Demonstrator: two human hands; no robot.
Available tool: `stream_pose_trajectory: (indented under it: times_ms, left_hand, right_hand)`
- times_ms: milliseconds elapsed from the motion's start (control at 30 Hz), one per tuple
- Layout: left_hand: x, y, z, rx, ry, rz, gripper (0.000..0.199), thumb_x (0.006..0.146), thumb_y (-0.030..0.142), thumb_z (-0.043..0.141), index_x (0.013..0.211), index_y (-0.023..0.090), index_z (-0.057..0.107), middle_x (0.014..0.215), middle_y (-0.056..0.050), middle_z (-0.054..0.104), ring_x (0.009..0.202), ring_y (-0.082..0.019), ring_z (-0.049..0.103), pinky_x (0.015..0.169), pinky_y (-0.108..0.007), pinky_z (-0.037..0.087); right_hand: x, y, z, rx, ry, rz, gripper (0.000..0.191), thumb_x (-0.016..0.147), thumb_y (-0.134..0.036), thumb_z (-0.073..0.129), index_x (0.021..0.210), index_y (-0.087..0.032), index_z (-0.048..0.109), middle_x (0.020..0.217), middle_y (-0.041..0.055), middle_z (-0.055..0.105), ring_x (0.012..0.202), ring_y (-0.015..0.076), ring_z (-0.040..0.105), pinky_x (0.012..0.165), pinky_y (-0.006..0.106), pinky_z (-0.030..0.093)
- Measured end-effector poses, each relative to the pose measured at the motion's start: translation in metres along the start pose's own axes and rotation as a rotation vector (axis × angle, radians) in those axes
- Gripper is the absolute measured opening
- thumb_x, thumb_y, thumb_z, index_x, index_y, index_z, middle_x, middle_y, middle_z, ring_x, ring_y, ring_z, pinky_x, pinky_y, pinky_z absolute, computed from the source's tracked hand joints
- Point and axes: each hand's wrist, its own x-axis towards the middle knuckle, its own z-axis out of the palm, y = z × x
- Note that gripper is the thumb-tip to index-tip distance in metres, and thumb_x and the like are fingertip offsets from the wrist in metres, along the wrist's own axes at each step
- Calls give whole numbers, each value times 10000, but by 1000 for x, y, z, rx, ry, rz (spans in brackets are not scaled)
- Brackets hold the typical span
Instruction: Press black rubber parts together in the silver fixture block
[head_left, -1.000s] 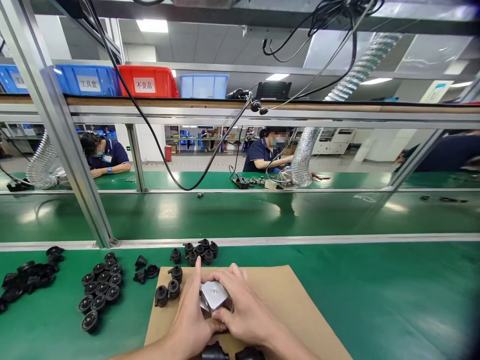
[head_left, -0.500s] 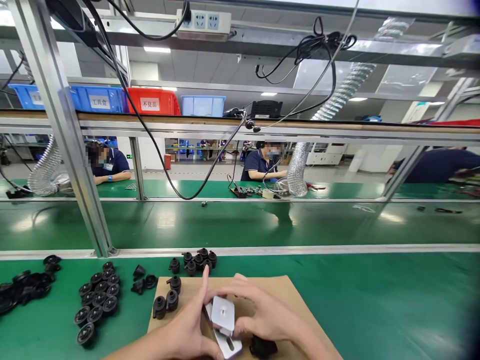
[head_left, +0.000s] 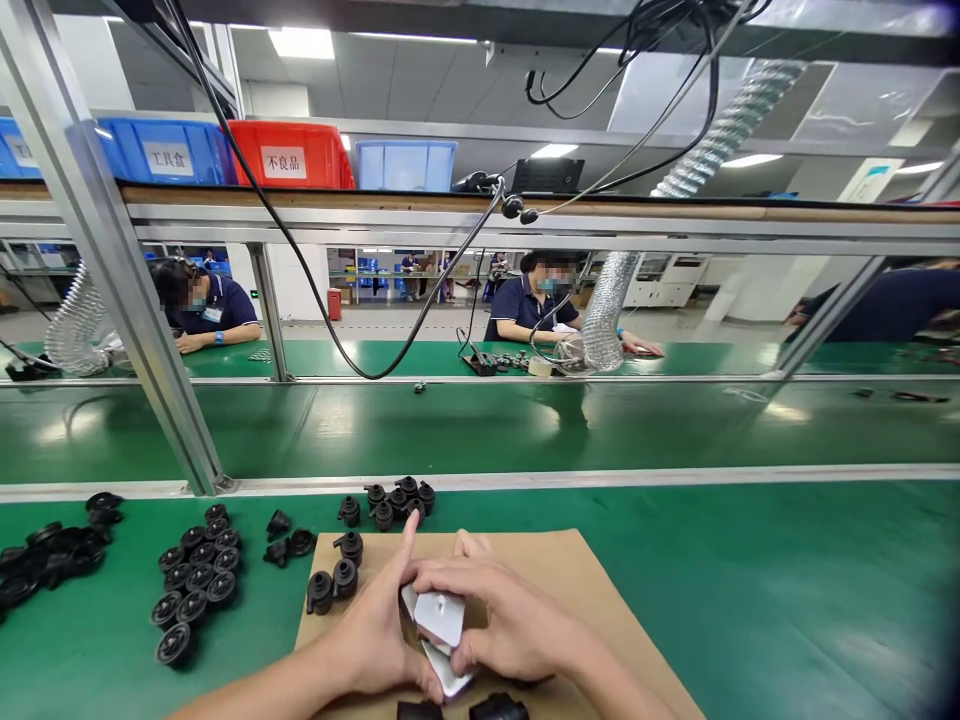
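Observation:
A silvery metal piece with a square top plate [head_left: 440, 618] and a plate beneath it sits between my hands, over the brown board [head_left: 555, 570]. My left hand [head_left: 371, 640] grips its left side, index finger pointing up and thumb at the lower plate. On the right, my right hand [head_left: 510, 620] is curled round the square plate, its thumb at the lower edge. Two black parts [head_left: 499, 707] lie at the bottom edge of the view, just below the hands. Three black nozzle-like parts [head_left: 345, 577] stand on the board's upper left corner.
Black round parts [head_left: 199, 577] lie in groups on the green table [head_left: 787, 580] to the left, with more nozzle-like parts behind the board. A metal post [head_left: 142, 300] rises at the left. People [head_left: 536, 300] sit across the bench. A black cable [head_left: 360, 370] hangs ahead.
The metal piece has tilted in my hands, and my right hand wraps further over it. A second black part now shows below. The view has shifted, and the person opposite has stretched out an arm.

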Motion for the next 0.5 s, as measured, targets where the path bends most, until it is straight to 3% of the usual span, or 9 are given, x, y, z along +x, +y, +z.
stream_pose_trajectory:
  times_ms: [133,200,333,433,500]
  left_hand:
    - [1,3,13,67,205,26,1703,392,-34,998,1721,350,3,1429,-60,695,1307,-350,646,1228,-484,440]
    - [3,4,17,96,258,7,1638,419,-74,948,1721,359,54,1406,-36,705,1226,-323,681,1155,-454,511]
    - [3,-1,16,146,313,2,1506,534,-37,893,1720,368,57,1364,-18,721,1092,-272,713,1043,-423,580]
    - [3,-10,14,205,354,15,1436,590,48,926,1721,357,98,1437,-58,678,1229,-316,661,1139,-486,521]
    - [2,-14,12,228,362,16,1426,595,100,963,1720,351,124,1504,-88,622,1325,-352,605,1191,-527,469]
  right_hand:
    - [3,1,7,18,69,27,569,717,-117,880,1205,-359,714,1130,-44,785,989,267,520,1082,481,344]
    - [4,2,10,13,101,62,641,712,-97,863,1260,-388,703,1097,-48,781,994,266,511,1078,483,342]
    - [8,5,14,-41,152,108,751,711,-97,835,1359,-438,674,1254,-19,755,1038,293,510,997,479,392]
    - [11,11,18,29,183,34,779,734,-86,785,1436,-393,645,1449,22,677,1156,312,565,1103,532,364]
    - [13,16,19,154,188,-8,786,745,-123,793,1482,-339,627,1460,56,669,1236,322,587,1188,552,323]
